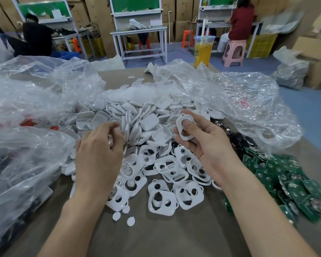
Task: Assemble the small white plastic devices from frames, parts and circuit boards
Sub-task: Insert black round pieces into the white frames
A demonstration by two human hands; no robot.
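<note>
My right hand (204,143) holds a small white plastic frame (183,127) between thumb and fingers, above the pile. My left hand (98,151) hovers over the pile with fingers curled; a small white piece (110,142) seems pinched at its fingertips, but it is blurred. A heap of white shells (146,117) lies at table centre. White frames with holes (167,169) are spread in front of it. Small white round buttons (131,220) lie near the front. Green circuit boards (285,179) are piled at the right, with dark parts (235,138) behind them.
Crumpled clear plastic bags (26,112) flank the pile on the left, and more plastic bags (248,101) lie on the right. A cup of orange drink (204,51) stands at the table's far edge. Two people sit at benches beyond. Cardboard boxes line the walls.
</note>
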